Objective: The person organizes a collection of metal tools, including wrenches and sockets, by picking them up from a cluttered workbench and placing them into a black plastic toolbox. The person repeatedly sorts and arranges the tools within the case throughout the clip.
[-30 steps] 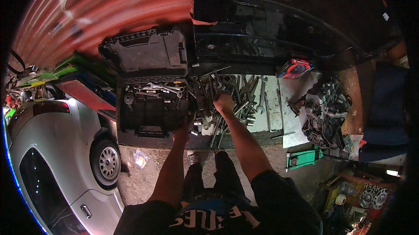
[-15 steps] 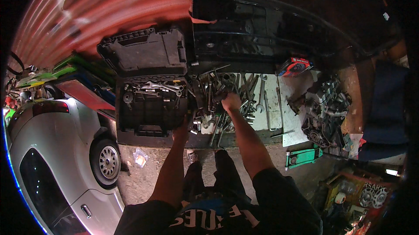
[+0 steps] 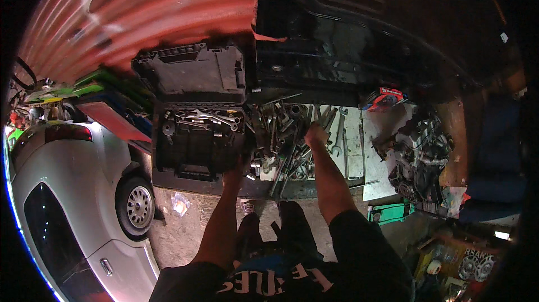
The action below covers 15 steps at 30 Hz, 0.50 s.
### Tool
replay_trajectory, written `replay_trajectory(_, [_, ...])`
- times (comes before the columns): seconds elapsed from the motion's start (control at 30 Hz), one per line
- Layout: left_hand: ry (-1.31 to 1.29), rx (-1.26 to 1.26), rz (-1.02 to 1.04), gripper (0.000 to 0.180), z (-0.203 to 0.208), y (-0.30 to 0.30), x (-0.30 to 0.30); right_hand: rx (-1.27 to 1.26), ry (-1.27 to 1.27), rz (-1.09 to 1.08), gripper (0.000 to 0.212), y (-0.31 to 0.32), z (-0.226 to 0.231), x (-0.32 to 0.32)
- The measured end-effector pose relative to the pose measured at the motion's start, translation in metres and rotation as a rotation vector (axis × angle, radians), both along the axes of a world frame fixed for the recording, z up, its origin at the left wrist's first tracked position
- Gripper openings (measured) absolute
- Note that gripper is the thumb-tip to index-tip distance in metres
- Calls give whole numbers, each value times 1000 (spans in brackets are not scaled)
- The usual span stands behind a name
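My right hand (image 3: 316,136) is over the heap of loose tools on the bench, its fingers closed near several wrenches; what they grip, if anything, is too dark to make out. Just right of it lies a long combination wrench (image 3: 340,128). My left hand (image 3: 233,175) rests at the front right corner of an open black tool case (image 3: 185,172), its fingers lost in shadow. Inside the case are shiny wrenches (image 3: 216,117) and a round dark part (image 3: 168,128). Sockets (image 3: 256,164) lie between my hands.
A greasy engine part (image 3: 418,145) stands on the bench's right, with a red and blue box (image 3: 385,100) behind it. A green floor jack (image 3: 390,213) is below. A silver car (image 3: 84,190) is parked at left. The case lid (image 3: 191,72) leans back against red corrugated sheeting (image 3: 157,4).
My right hand has moved a little to the right across the tools, toward the long wrenches. My left hand stays by the case corner. The whole view has shifted slightly.
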<state>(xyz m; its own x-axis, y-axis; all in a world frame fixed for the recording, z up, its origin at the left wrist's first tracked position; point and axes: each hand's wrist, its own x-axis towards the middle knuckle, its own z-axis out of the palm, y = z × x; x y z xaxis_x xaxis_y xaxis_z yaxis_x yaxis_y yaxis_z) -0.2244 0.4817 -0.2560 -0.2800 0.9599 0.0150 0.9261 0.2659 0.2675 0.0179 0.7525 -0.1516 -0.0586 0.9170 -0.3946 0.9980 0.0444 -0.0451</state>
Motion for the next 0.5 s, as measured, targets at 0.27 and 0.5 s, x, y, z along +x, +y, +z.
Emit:
replay_trajectory(0.27, [-150,-407,40,78,43,12,12,120,103,-215,34,-1,-10,-7])
replay_trajectory(0.5, [-198,-482,84,91,50,8,8,4,165,-257,56,0,0,-18])
